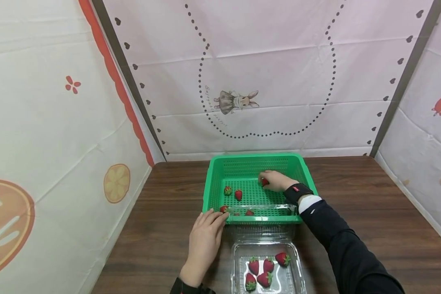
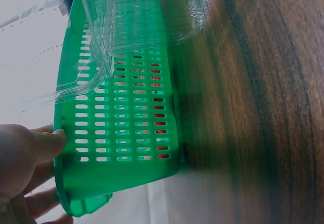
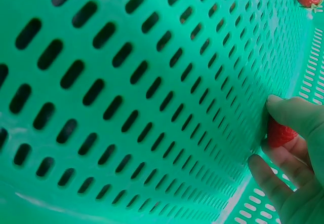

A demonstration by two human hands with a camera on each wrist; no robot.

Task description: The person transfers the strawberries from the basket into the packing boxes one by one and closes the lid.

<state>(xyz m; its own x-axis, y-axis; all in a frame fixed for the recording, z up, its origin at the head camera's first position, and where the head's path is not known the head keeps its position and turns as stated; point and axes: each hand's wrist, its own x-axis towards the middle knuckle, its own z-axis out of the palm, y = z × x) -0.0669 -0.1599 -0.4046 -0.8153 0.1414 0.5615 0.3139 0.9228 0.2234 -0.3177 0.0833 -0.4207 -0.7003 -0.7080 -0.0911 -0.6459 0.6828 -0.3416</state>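
strawberry in right hand fingertips, seemingly pinched

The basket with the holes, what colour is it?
The basket is bright green all over. The head view shows it best.

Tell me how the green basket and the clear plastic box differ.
The green basket is opaque with slotted walls; the clear plastic box is see-through and smooth. The basket sits farther back, the box nearer the person, its open lid leaning on the basket's front rim. The right hand grips a strawberry in the basket; the left hand rests at the basket's front corner. Both containers hold strawberries.
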